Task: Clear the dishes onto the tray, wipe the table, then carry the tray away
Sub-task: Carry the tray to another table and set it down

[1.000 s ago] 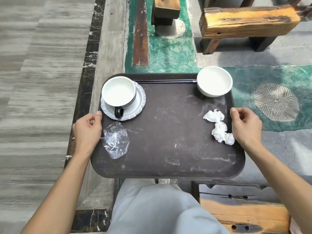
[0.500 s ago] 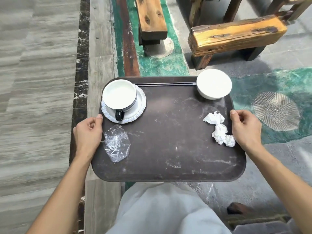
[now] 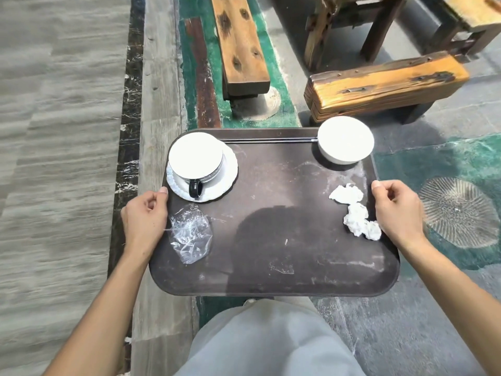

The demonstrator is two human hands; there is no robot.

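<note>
Two hands carry the dark brown rectangular plastic tray (image 3: 273, 232) above the floor: left hand (image 3: 145, 217) clamped on its left rim, right hand (image 3: 397, 213) on its right. No writing is legible. Wooden benches (image 3: 379, 85) stand ahead.

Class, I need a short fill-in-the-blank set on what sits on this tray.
1. The white cup with a black handle stands on a white ____.
2. The dark brown tray is held by ____ hands.
3. The crumpled white napkins lie nearest the ____ hand.
4. The white bowl touches the black ____.

Answers: saucer; two; right; chopsticks
</note>
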